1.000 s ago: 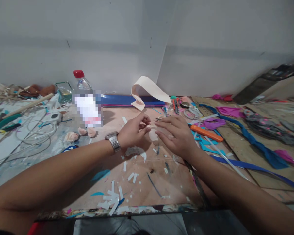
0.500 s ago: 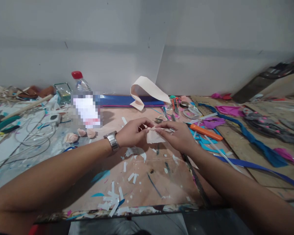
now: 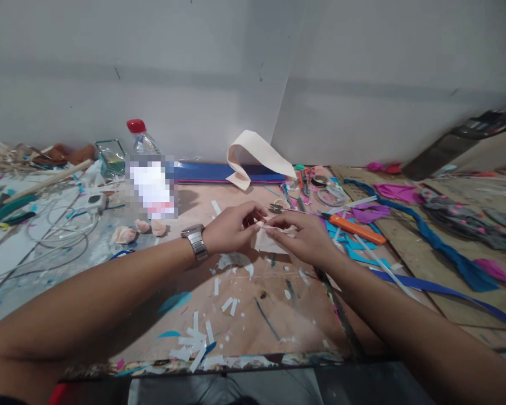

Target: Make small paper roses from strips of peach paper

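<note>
A small cream paper piece (image 3: pixel 270 243) is pinched between my hands above the middle of the table. My left hand (image 3: pixel 236 226), with a metal watch on its wrist, grips the piece's left upper edge between thumb and fingertips. From the other side my right hand (image 3: pixel 301 233) pinches the same edge, its fingertips almost touching the left ones. Part of the piece lies hidden behind the right fingers. A longer cream strip (image 3: pixel 259 149) stands curled behind the hands. Cream rolled paper roses (image 3: pixel 125 235) sit on the table left of my watch.
A red-capped bottle (image 3: pixel 141 140) stands at the back left, near green-handled pliers (image 3: pixel 10 214) and a white cable (image 3: pixel 73 239). An orange cutter (image 3: pixel 356 229), blue strips (image 3: pixel 442 284) and pink scraps lie right. White paper snippets (image 3: pixel 194 337) lie near the front edge.
Both hands stay pinched on the cream piece, with the right fingers slightly shifted and tilted over its edge. The whole view has moved a little; the other things lie as before.
</note>
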### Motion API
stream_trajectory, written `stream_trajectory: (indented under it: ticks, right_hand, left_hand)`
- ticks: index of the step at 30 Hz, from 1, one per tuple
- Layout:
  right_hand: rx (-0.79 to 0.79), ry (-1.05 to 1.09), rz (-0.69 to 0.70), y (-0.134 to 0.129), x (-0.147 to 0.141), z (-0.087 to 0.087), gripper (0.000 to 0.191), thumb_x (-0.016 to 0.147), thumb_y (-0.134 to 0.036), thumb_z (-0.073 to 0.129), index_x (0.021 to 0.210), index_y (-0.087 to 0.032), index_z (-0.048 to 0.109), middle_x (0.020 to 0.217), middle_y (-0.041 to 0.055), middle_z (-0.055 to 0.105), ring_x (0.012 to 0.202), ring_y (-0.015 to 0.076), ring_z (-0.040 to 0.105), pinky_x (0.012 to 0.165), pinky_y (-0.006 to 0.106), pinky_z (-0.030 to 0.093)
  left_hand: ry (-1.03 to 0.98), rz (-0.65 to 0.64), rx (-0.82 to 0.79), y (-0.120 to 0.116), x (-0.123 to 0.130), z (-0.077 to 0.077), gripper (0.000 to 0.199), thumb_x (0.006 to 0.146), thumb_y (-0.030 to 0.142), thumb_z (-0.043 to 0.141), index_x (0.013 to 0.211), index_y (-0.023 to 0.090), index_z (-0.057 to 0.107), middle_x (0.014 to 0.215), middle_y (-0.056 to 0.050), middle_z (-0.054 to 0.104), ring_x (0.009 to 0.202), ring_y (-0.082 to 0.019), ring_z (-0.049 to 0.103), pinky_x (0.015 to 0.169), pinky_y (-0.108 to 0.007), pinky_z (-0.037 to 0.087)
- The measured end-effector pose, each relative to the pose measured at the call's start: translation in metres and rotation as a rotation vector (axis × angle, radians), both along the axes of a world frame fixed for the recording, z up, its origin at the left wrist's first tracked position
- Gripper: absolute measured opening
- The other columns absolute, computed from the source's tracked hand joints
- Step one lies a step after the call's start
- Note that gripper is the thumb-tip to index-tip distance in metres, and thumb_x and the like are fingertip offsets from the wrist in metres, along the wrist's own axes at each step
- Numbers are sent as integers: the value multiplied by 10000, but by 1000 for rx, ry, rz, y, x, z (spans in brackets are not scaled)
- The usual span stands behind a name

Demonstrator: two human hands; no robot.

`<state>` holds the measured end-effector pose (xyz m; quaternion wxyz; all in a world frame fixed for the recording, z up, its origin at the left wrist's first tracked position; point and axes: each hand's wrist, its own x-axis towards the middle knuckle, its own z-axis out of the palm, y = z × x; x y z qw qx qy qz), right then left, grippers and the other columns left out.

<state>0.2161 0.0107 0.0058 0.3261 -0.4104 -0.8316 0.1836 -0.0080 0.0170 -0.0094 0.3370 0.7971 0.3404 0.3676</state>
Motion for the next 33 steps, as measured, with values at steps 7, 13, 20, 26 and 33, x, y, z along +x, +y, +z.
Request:
stream_trajectory:
  ticks: [7, 13, 20, 26, 33]
  right_hand:
    - [10, -5, -26, 0, -1, -1, 189, 881, -379, 708, 806, -209, 742, 780, 38, 749, 689, 183, 649, 658, 311, 472]
    - [-6, 12, -45, 0, -3, -4, 176, 862, -362, 719, 781, -206, 728, 747, 28, 731, 680, 181, 628, 653, 311, 455]
    - [-48, 57, -71, 1, -3, -7, 232, 854, -423, 740, 790, -205, 697, 758, 25, 717, 670, 173, 597, 627, 299, 446]
    - [-81, 90, -98, 2, -3, -6, 337, 844, -522, 748, 768, -202, 677, 718, 18, 685, 669, 170, 574, 623, 295, 427]
    - [-96, 176, -91, 3, -2, -5, 375, 877, -582, 710, 897, -209, 667, 820, 39, 686, 748, 195, 620, 682, 318, 468]
  left_hand:
    - [-10, -69, 30, -5, 1, 4, 239, 926, 208, 586, 1159, 189, 633, 1070, -80, 737, 899, -189, 678, 829, -335, 534]
    - [-14, -69, 32, -7, 2, 8, 223, 937, 273, 616, 1140, 186, 647, 1037, -78, 737, 876, -181, 672, 812, -320, 535]
    - [-43, -55, 40, -8, 2, 6, 222, 937, 299, 640, 1129, 189, 663, 1030, -74, 737, 868, -178, 672, 813, -323, 541]
    - [-194, -75, -116, -5, 4, 4, 212, 922, 309, 686, 1075, 163, 682, 1062, -98, 734, 913, -179, 680, 827, -314, 541]
    - [-397, -70, -434, -6, 8, 10, 185, 808, 121, 724, 988, 135, 684, 962, -69, 717, 830, -138, 655, 776, -277, 517]
